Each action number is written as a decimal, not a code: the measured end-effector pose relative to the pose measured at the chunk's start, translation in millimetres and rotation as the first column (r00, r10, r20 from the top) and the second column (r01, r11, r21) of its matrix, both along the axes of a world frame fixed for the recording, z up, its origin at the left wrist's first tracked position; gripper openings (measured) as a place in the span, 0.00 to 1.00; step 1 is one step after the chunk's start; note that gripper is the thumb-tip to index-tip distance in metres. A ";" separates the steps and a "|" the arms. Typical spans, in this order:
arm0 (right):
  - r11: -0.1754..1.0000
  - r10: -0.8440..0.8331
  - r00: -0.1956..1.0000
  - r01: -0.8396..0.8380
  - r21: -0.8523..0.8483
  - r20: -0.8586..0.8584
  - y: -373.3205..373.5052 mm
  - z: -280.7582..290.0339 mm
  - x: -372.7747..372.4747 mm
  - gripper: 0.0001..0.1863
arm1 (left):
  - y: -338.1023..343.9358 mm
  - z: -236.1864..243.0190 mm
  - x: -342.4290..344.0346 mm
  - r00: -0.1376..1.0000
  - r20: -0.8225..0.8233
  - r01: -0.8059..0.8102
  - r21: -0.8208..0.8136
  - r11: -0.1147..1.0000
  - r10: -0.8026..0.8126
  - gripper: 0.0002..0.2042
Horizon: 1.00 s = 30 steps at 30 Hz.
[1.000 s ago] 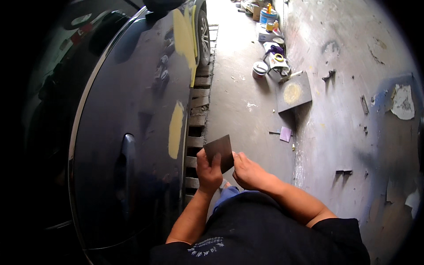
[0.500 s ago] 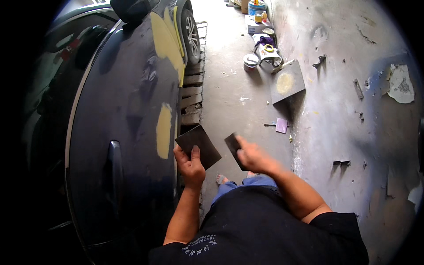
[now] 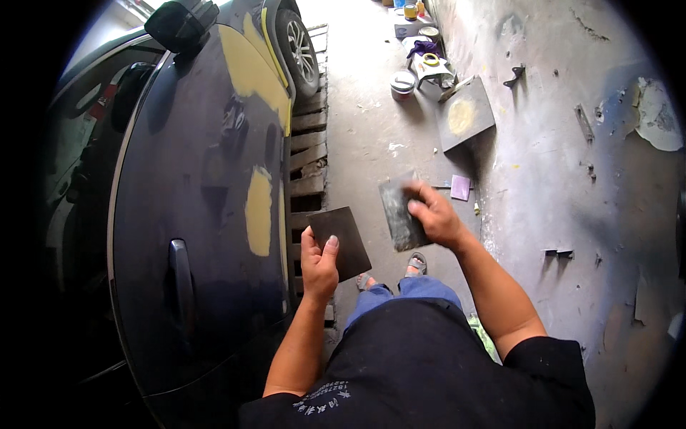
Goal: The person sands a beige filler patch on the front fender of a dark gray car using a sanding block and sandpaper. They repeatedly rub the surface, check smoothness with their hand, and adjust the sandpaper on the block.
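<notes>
Currently, the left hand (image 3: 319, 266) is closing around the near left edge of a dark square plate (image 3: 350, 239), its thumb lying on the upper face and its fingers going underneath. Ahead and to the right of it, the right hand (image 3: 437, 218) is pinching a smeared plate (image 3: 400, 222) by the edge nearest the palm, thumb on top, fingers bent closely around it. Neither hand is standing open, and the two plates are staying clear of each other, with bare floor (image 3: 357, 143) showing between them.

Because the right hand is gripping only one side, the smeared plate could be twisting or slipping free if its far corner were striking something. A hurried meeting of the plates could be knocking an edge against the left thumb. Left of the left hand, a pale yellow patch (image 3: 259, 214) is sitting on the dark car door (image 3: 179, 179); a careless sideways swing could be sending a plate corner into it and scratching it. A loosened plate could also be dropping toward the gapped slats (image 3: 307, 184) just beyond the left hand.

As for looks, the left hand's plate is showing a thin, flat, brownish-black face, fairly even and dull. The right hand's plate is looking greyer, with whitish streaks clouding its face; its upper end is blurring, so the exact outline there is hard to tell.
</notes>
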State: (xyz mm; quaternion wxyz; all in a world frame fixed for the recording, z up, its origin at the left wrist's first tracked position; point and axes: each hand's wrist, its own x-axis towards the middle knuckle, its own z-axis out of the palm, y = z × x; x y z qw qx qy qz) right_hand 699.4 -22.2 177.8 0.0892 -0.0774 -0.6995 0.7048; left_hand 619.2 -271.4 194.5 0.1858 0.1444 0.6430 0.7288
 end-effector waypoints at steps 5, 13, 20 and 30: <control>0.940 0.280 0.927 -0.317 0.123 0.249 -51.4 -34.2 33.3 0.18 | 12.1 -28.3 16.8 0.956 0.290 -0.045 -0.034 0.998 0.052 0.14; 0.903 -0.093 0.859 0.285 -0.320 0.503 -94.4 -133.1 82.4 0.13 | -5.9 -95.4 40.6 0.857 0.381 0.503 -0.468 0.727 -0.347 0.15; 0.939 -0.256 0.833 0.334 -0.077 0.490 -136.4 -225.9 124.5 0.15 | -34.2 -200.1 46.4 0.808 0.584 0.318 -0.318 0.893 -0.080 0.10; 0.869 -0.070 0.636 0.417 -0.266 0.768 -207.5 -354.1 123.4 0.22 | -105.9 -317.9 60.4 0.840 0.537 0.415 -0.730 0.543 0.079 0.09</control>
